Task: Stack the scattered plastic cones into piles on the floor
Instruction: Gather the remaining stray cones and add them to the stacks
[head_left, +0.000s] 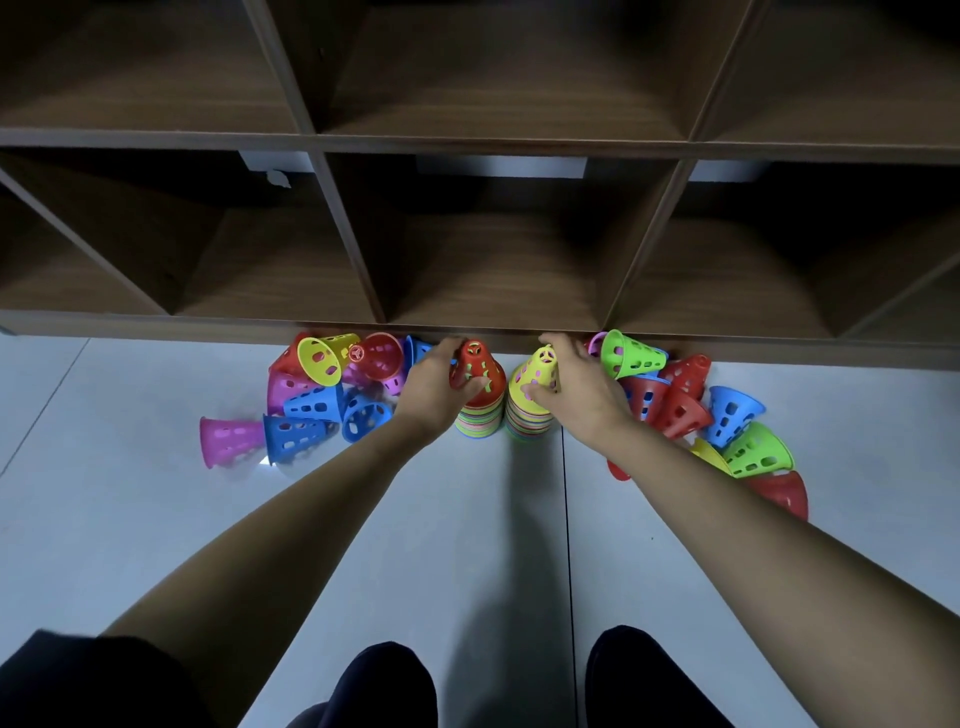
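Two upright piles of perforated plastic cones stand side by side on the floor in front of the shelf. My left hand (434, 387) grips the red cone (480, 366) topping the left pile (478, 421). My right hand (579, 387) grips the yellow cone (535, 376) topping the right pile (529, 423). Loose cones lie tipped over on both sides: pink (226, 441), blue (296, 439) and yellow (324, 356) ones to the left, green (631, 353), red (678, 413) and blue (732, 410) ones to the right.
A dark wooden cubby shelf (493, 322) runs across right behind the cones, its bottom edge just above them. The pale grey tiled floor (467, 545) stretches toward me. My dark shoes (384, 686) are at the bottom of the view.
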